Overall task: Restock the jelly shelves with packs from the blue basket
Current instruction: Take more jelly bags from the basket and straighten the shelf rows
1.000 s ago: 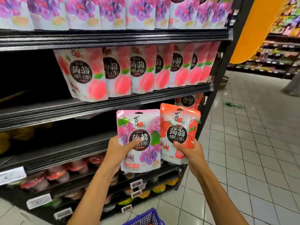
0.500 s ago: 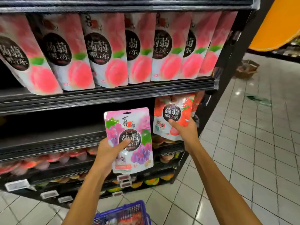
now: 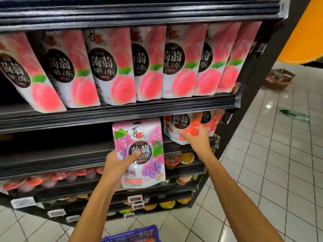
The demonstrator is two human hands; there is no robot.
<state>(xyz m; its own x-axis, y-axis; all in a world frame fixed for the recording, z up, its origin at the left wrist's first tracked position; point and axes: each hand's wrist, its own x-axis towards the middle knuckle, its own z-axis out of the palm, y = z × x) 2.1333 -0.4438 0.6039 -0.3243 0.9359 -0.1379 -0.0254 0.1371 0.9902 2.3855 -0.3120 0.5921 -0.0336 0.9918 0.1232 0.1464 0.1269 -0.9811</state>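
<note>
- Left hand (image 3: 115, 164) grip closed on purple grape jelly pack (image 3: 139, 152), upright in front of the shelves, thumb across its front.
- Right hand (image 3: 196, 137) grips red strawberry pack (image 3: 180, 127) at right end of middle shelf (image 3: 52, 154), beside another red pack.
- Peach packs (image 3: 111, 67) fill shelf above.
- Blue basket (image 3: 134, 234) on floor at bottom edge.

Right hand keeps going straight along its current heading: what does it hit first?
The right hand points into the right end of the second shelf, pushing a red strawberry jelly pouch. Another red pouch standing just behind and to the right would likely be met first, though depth is blurred.
</note>
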